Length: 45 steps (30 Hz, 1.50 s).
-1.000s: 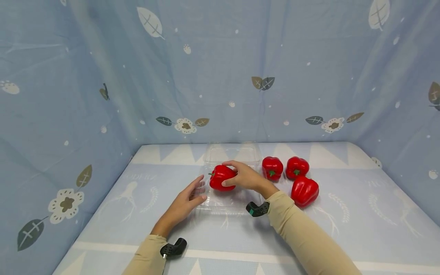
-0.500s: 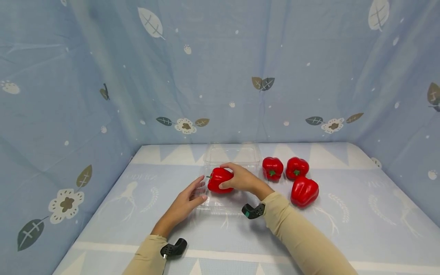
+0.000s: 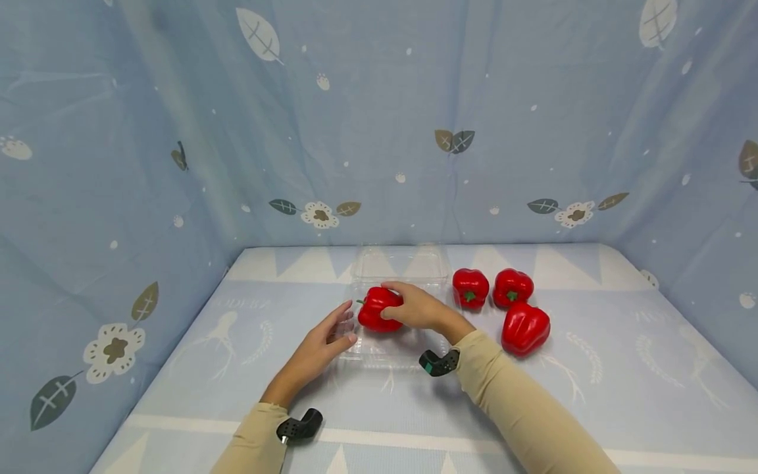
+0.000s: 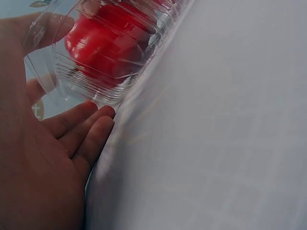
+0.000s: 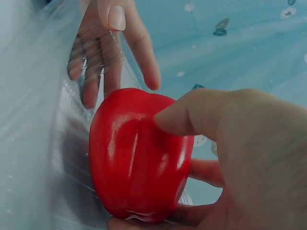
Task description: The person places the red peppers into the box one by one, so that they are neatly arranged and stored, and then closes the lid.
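Before leaf-print cloth (image 3: 379, 92), a clamshell (image 3: 387, 349) seems steadied at nine o'clock by the spread left hand (image 3: 314, 355), a bell pepper (image 3: 374, 313) pinched by the right hand (image 3: 423, 309).

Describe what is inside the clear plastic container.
A red pepper, held by the right hand. Pepper and hand hide part of the container floor in the head view.

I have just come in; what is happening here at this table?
A person's right hand grips a red bell pepper in an open clear container; whether the pepper touches the bottom is not clear. The left hand is at the container's left side, fingers extended. Three other red peppers lie on the table to the right of the container.
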### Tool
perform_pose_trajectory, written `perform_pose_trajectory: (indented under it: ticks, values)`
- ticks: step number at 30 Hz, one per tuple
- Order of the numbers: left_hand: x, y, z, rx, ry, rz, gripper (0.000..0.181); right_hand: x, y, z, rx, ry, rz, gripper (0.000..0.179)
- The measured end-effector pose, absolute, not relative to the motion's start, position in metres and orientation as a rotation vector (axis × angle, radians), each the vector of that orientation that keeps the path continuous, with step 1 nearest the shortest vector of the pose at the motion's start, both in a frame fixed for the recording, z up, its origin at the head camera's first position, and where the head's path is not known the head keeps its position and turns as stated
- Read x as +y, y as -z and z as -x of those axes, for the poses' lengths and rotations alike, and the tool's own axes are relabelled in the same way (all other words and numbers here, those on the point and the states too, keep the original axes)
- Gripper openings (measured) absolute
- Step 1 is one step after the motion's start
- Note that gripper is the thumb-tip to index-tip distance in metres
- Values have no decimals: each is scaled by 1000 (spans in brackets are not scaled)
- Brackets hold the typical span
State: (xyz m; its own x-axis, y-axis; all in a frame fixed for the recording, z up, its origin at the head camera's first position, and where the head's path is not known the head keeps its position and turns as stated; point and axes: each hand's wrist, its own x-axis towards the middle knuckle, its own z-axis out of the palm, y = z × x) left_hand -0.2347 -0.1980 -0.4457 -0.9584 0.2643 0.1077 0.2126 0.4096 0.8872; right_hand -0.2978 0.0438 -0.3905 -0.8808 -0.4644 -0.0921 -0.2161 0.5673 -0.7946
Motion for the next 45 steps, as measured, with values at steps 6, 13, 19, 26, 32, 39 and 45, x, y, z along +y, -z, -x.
perform_pose_trajectory:
  ticks: [6, 13, 19, 26, 32, 39, 45]
  values:
    - [-197, 446, 234, 2596, -1617, -421, 69, 43, 388, 295, 2554, 1173, 584, 70]
    - [-197, 446, 234, 2601, -1622, -411, 68, 40, 388, 294, 2624, 1126, 605, 72]
    - [-197, 445, 233, 2599, -1640, -421, 68, 38, 387, 292, 2632, 1131, 645, 70]
    - [-196, 444, 233, 2605, -1638, -421, 68, 37, 388, 291, 2675, 1106, 654, 62]
    - [-197, 443, 232, 2606, -1627, -423, 68, 34, 388, 291, 2661, 1133, 641, 64]
    - [-196, 443, 233, 2610, -1625, -422, 69, 34, 387, 291, 2639, 1170, 576, 65]
    - [-197, 444, 234, 2617, -1603, -414, 69, 32, 388, 292, 2650, 1191, 579, 62]
